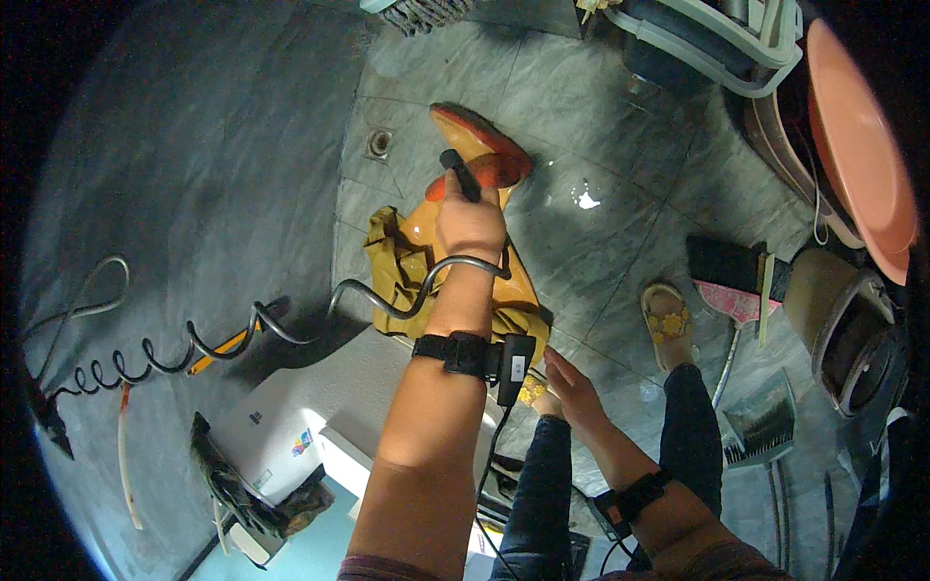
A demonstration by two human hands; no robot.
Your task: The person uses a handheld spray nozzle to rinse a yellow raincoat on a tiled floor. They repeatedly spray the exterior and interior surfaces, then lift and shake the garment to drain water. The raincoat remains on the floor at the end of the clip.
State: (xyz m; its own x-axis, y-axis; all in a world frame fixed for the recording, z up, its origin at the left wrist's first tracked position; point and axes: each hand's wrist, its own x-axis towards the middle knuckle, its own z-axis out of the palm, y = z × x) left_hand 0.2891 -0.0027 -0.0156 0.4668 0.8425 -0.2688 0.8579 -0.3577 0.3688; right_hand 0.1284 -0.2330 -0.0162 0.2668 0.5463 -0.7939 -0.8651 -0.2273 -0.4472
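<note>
My left hand (471, 221) is wrapped around a black spray nozzle (465, 178), whose tip points away from me. From it a dark coiled hose (389, 311) passes across my wrist toward the wall on the left. Beneath the nozzle, a pair of waders (396, 250) lies on the tiled floor, with olive fabric and yellow-orange boots with red soles (501, 171). The wet-looking boot legs are partly hidden by my left arm. My right hand (577, 396) holds nothing; its fingers are extended close to the waders' near end, and contact there cannot be told.
A white appliance (298, 399) stands at lower left, near a floor drain (378, 143). Along the right are a grey bucket (712, 51), a pink basin (857, 145), a broom (730, 269), a bin (828, 327) and a dustpan (763, 417). My slippered foot (665, 323) stands on tile.
</note>
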